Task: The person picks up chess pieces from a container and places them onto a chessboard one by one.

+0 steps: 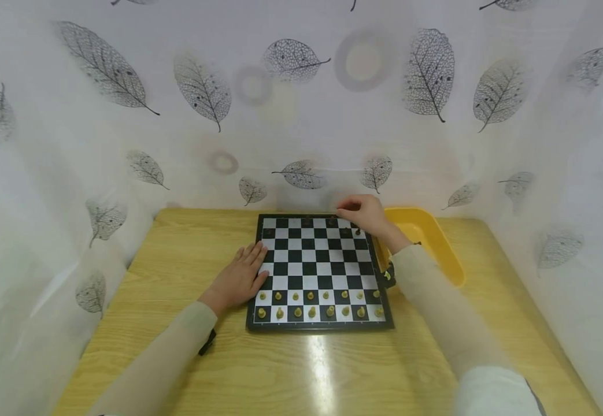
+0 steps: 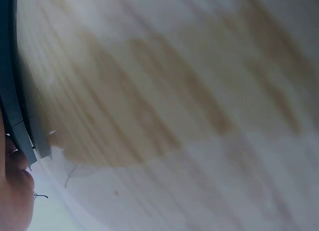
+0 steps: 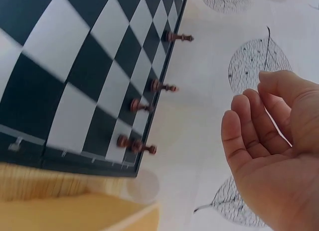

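Observation:
A black-and-white chessboard (image 1: 309, 268) lies on the table. My left hand (image 1: 237, 280) rests on its left edge with fingers extended; part of it shows in the left wrist view (image 2: 17, 201). My right hand (image 1: 366, 215) is over the board's far right corner, thumb and fingers loosely bent. In the right wrist view that hand (image 3: 274, 141) shows no piece between its fingers. Nearby, several dark brown chess pieces stand at the far side, including a tall piece (image 3: 179, 37) and a pawn (image 3: 141, 106). Two rows of gold chess pieces (image 1: 310, 295) stand along the near side.
A yellow tray (image 1: 449, 254) sits right of the board, partly behind the right forearm; a small dark piece (image 1: 417, 243) shows by that arm. Leaf-patterned curtain (image 1: 301, 127) closes in the back and sides of the wooden table (image 1: 202, 228).

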### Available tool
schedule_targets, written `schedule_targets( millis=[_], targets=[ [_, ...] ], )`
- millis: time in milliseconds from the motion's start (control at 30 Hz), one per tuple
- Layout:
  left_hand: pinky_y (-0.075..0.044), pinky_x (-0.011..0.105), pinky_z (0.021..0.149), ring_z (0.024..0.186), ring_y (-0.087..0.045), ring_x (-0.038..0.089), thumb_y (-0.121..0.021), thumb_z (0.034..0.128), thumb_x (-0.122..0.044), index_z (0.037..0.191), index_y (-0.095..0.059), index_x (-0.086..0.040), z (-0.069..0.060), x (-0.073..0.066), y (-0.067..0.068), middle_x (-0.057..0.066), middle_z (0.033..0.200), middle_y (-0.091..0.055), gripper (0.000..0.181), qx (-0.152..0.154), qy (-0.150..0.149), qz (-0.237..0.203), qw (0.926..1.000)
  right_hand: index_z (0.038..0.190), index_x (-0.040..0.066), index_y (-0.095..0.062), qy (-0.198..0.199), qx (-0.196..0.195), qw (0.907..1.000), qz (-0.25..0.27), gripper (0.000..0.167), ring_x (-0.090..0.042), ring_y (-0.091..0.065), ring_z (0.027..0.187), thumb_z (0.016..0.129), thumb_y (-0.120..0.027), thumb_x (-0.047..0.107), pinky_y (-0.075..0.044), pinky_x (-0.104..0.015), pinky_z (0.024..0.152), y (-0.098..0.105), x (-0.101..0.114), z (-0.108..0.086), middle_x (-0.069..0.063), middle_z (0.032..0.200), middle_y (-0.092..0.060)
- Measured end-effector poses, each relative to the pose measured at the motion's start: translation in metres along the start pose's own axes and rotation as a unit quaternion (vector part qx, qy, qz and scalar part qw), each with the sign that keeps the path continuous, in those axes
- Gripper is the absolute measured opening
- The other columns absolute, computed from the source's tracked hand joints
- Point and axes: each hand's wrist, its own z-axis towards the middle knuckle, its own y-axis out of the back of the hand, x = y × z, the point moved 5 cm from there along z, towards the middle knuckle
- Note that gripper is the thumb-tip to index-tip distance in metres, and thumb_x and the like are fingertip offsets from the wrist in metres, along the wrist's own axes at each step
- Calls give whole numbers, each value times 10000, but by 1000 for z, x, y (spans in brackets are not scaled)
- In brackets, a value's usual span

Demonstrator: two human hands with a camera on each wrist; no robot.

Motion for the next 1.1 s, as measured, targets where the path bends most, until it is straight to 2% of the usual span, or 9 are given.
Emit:
schedule_targets(
  millis=[267,533,600,767,967,1100],
  targets=[
    [-178,552,1331,1636,-178,379,-339,1142,-435,1655,-246,11,1,1,2,193,1753,-174,686,-72,-10,-80,9999,1214,23,-754,-377,-106,9992,-68,282,-298,-688,1019,1020,-703,221,-569,-370,872,20,-17,-13,-169,1166,-761],
    [-170,553,1333,1636,-182,381,-336,1138,-435,1655,-240,15,-1,3,5,194,1752,-183,692,-40,32,-52,10000,1250,15,-736,-533,-284,9981,143,336,-251,-641,953,1033,-695,268,-548,-226,763,40,-37,-29,-181,1199,-748],
    [-174,558,1331,1633,-186,390,-340,1137,-435,1653,-243,21,-2,3,4,201,1750,-184,695,-45,16,-57,10000,1257,12,-729,-567,-258,9979,156,354,-263,-646,965,1037,-689,286,-555,-211,772,45,-44,-34,-187,1205,-742],
    [-174,558,1331,1634,-185,391,-331,1139,-445,1656,-237,17,-2,4,3,198,1751,-175,699,-76,11,-60,10000,1239,26,-731,-736,-241,9970,62,333,-334,-663,966,1043,-678,290,-584,-286,753,58,-66,-45,-190,1166,-744],
    [-171,555,1332,1635,-181,383,-326,1140,-446,1654,-243,16,-1,2,2,195,1752,-174,697,-24,-4,-78,10000,1216,25,-740,-1172,-287,9925,-213,335,-159,-633,791,1042,-677,304,-544,-259,599,66,-97,-61,-206,1057,-743],
    [-167,553,1333,1635,-178,384,-326,1140,-445,1656,-239,15,0,-1,3,195,1753,-171,697,22,-14,-112,9999,1219,-38,-721,-1228,-234,9921,-122,345,-223,-677,838,1048,-672,257,-599,-275,691,68,-110,-68,-286,1101,-735]
  ],
)
